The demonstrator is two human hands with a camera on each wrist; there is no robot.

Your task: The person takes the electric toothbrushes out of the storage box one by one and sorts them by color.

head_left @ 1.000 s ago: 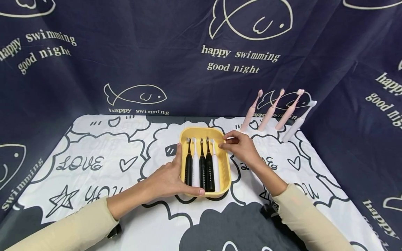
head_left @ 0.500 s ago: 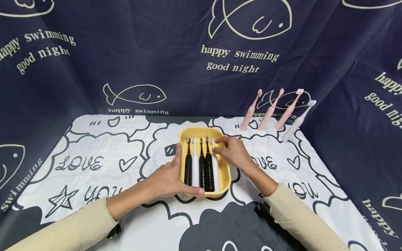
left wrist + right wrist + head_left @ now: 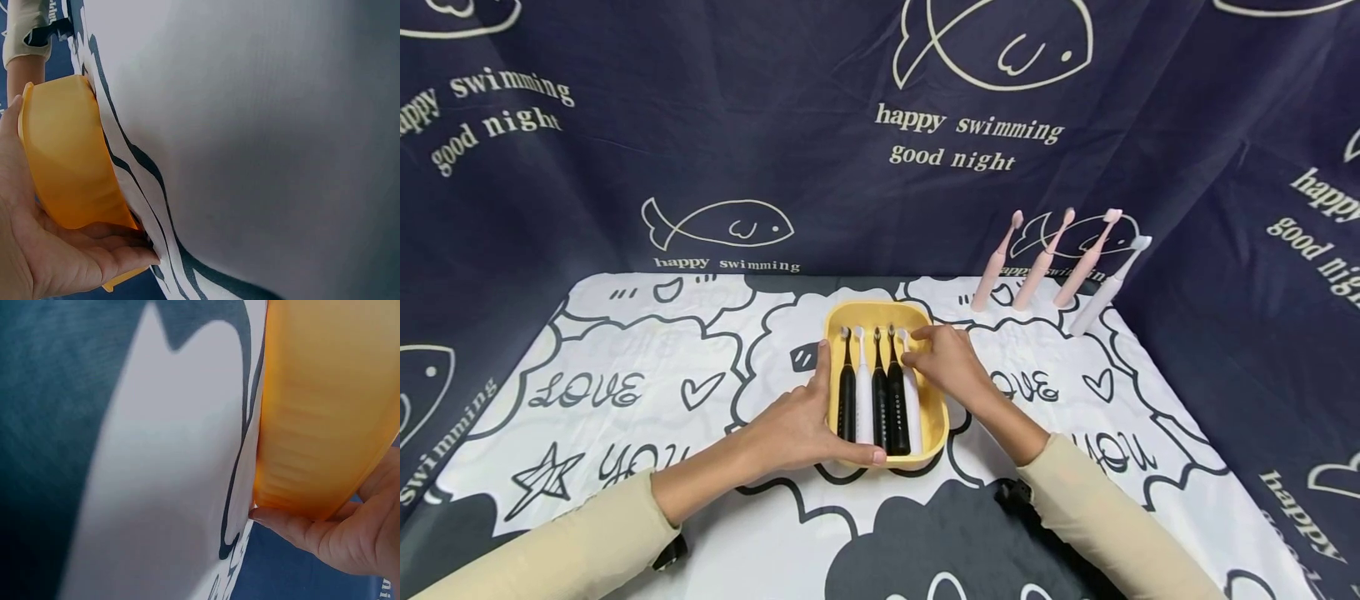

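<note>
A yellow tray [image 3: 935, 417] on the patterned cloth holds several electric toothbrushes side by side, black and white, heads toward the far end. My left hand [image 3: 797, 425] grips the tray's near left corner, its thumb along the near rim and a finger up the left side. Over the tray's right rim, my right hand [image 3: 951, 362] pinches the neck of the rightmost white toothbrush [image 3: 913, 412], which still lies flat. In the right wrist view the tray wall [image 3: 325, 406] hides that toothbrush and some fingers of the hand [image 3: 353, 540].
Three pink toothbrushes [image 3: 1035, 277] stand upright at the back right. Beside them stands a white toothbrush [image 3: 1097, 306]. A dark blue fish-print curtain [image 3: 820, 150] hangs behind and along both sides of the cloth-covered table [image 3: 587, 417].
My right hand has moved left from the tray's right rim to the rightmost white toothbrush. My left hand has kept its hold, and the toothbrushes look unmoved.
</note>
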